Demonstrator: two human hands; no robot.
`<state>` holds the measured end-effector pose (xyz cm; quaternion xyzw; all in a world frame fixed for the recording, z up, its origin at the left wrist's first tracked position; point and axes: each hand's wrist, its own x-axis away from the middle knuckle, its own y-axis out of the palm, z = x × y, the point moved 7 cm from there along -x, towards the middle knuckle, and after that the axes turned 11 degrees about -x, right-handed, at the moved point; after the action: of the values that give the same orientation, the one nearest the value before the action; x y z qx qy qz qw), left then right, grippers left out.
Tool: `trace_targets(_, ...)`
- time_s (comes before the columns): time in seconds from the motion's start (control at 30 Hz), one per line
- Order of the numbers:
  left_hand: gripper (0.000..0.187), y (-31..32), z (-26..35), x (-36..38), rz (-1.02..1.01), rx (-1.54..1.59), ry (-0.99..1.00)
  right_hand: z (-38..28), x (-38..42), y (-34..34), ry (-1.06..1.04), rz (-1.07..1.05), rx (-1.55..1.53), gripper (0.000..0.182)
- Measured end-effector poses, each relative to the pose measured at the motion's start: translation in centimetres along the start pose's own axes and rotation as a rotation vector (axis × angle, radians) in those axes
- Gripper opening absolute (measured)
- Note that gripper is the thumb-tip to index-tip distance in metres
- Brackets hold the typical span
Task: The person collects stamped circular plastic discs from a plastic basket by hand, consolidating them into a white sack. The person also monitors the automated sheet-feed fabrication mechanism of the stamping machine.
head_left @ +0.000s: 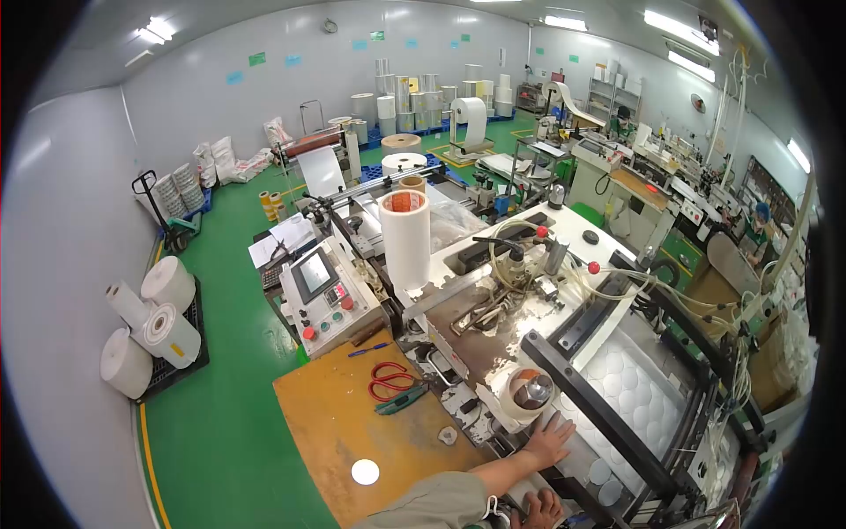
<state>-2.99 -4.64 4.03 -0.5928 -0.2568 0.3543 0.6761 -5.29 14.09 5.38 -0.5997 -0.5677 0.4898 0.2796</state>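
My left hand (548,441) lies flat with its fingers spread on the white die-cut sheet (627,381) at the machine's near end, holding nothing. It rests just below a roll of tape (529,393) that sits on the machine bed. My right hand (539,510) shows only partly at the bottom edge, fingers curled, beside the same sheet. Whether it holds anything is hidden. A black frame bar (592,398) crosses the sheet just right of my left hand.
Red scissors (388,381) and a white disc (365,472) lie on the brown side table (326,432) to the left. A control panel (322,298) and an upright white roll (407,240) stand further back. Paper rolls (145,328) sit on a pallet on the green floor.
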Motion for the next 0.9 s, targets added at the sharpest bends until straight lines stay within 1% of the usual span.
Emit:
trace_targets(0.03, 0.07, 0.2, -0.2, 0.1, -0.001, -0.001, 0.003, -0.4, -0.2, -0.2, 0.003, 0.001, 0.0, 0.06)
trace_targets(0.1, 0.069, 0.6, -0.3, 0.2, -0.04, 0.01, 0.008, 0.0, -0.2, 0.6, 0.101, -0.135, 0.004, 0.059)
trace_targets(0.17, 0.066, 0.5, -0.4, 0.3, 0.003, 0.012, 0.006, 0.1, -0.2, 1.1, 0.1, -0.153, 0.036, 0.057)
trace_targets(0.2, 0.067, 1.0, -0.8, 0.1, 0.075, -0.011, -0.003, 1.1, 0.3, 2.1, 0.098, -0.137, 0.046, 0.058)
trace_targets(0.23, 0.067, 0.8, -0.6, 0.2, 0.143, -0.024, 0.002, 0.0, -0.3, 0.8, 0.058, -0.035, -0.056, 0.054)
trace_targets(0.27, 0.068, 1.5, -0.4, -0.1, 0.111, -0.086, -0.001, -0.7, -1.1, -0.8, 0.027, 0.07, -0.144, 0.051)
trace_targets(0.3, 0.068, 0.7, -0.5, -0.4, 0.078, -0.142, 0.008, -1.2, -1.9, -1.6, 0.033, 0.058, -0.2, 0.051)
trace_targets(0.33, 0.07, 0.3, -1.0, -0.5, 0.183, -0.104, -0.033, -1.4, -2.1, -1.9, 0.056, 0.027, -0.202, 0.051)
trace_targets(0.37, 0.07, 1.1, -0.6, -0.8, 0.152, -0.084, -0.025, -1.5, -1.9, -2.5, 0.069, 0.023, -0.182, 0.051)
trace_targets(0.4, 0.071, 0.4, -0.5, -0.6, 0.096, -0.058, -0.042, -1.7, -2.1, -3.2, 0.062, 0.02, -0.175, 0.053)
trace_targets(0.47, 0.071, 0.1, 0.1, -0.3, 0.157, -0.125, -0.004, -1.9, -1.9, -3.8, 0.094, -0.013, -0.181, 0.053)
trace_targets(0.5, 0.069, -0.5, 0.5, -0.3, 0.123, -0.12, -0.004, -1.9, -1.6, -4.0, 0.106, -0.012, -0.172, 0.053)
trace_targets(0.53, 0.068, 0.6, 0.0, -0.2, 0.138, -0.111, 0.009, -1.3, -1.3, -2.3, 0.105, -0.001, -0.175, 0.053)
trace_targets(0.63, 0.067, 1.3, 0.0, -0.1, 0.136, -0.133, 0.035, -0.7, -1.0, -1.5, 0.139, 0.014, -0.211, 0.053)
trace_targets(0.7, 0.067, 1.0, 0.3, -0.2, 0.123, -0.166, 0.053, -0.8, -1.0, -1.9, 0.113, 0.032, -0.199, 0.053)
trace_targets(0.77, 0.066, -0.4, 0.4, -0.2, 0.163, -0.187, 0.044, -0.8, -1.3, -2.5, 0.126, 0.047, -0.217, 0.053)
trace_targets(0.9, 0.064, -1.8, 0.9, -0.4, 0.135, -0.239, 0.048, -1.2, -1.8, -4.2, 0.121, 0.052, -0.233, 0.052)
